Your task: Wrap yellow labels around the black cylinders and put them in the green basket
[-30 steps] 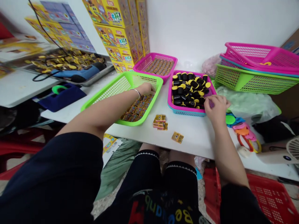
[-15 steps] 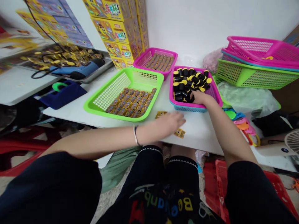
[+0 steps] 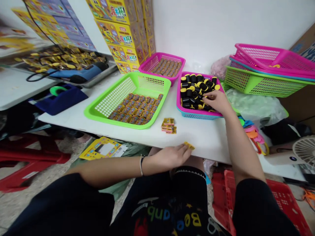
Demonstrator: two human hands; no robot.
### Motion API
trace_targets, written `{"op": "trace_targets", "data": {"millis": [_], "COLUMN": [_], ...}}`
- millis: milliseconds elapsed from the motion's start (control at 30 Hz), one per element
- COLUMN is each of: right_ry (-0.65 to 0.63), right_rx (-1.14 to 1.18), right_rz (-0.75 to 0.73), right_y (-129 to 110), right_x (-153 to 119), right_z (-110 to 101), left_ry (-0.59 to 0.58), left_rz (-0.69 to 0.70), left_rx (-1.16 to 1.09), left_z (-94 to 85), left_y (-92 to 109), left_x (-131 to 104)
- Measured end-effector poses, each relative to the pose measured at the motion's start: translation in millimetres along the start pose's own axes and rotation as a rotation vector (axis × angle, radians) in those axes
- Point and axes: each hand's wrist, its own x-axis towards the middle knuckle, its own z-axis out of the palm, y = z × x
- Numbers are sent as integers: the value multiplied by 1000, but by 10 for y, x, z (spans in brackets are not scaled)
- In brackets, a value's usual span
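My left hand [image 3: 174,156] is at the table's front edge, its fingers closed on a small yellow printed card [image 3: 189,145]. A short stack of similar cards [image 3: 168,125] lies on the table just beyond it. My right hand [image 3: 218,101] reaches into the pink basket [image 3: 178,104], its thumb and fingers pinched on a small black container with a yellow lid, mostly hidden by the fingers. Many more black containers with yellow lids [image 3: 194,90] fill that basket. To the left, a green basket [image 3: 98,109] holds rows of small containers wrapped in printed labels [image 3: 136,108].
Behind stands another pink basket [image 3: 161,54] of wrapped containers, beside stacked yellow boxes [image 3: 120,41]. A blue heat-gun-like tool [image 3: 86,73] rests by a metal tray on the left. Stacked baskets [image 3: 265,80] and a small fan [image 3: 304,149] are at the right.
My left hand has moved down toward me and taken hold of the card at the table edge, uncovering the card stack. My right hand has shifted slightly within the pink basket.
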Motion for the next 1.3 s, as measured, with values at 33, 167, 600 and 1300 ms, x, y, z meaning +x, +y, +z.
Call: {"op": "trace_targets", "data": {"millis": [33,167,600,1300], "right_ry": [141,597,823,639], "right_rx": [98,277,1091,1062], "right_rz": [-49,-123,84,-204], "right_y": [29,120,-27,-330], "right_x": [-53,-243,-410,-630], "right_z": [4,89,126,210], "left_ry": [47,339,509,682], "left_rz": [-75,-350,-560,-241], "left_rx": [-113,-622,-934,-392], "left_z": [-29,-56,61,249], "left_y": [-76,-377,-1023,-1050], "left_x": [65,411,1079,903]}}
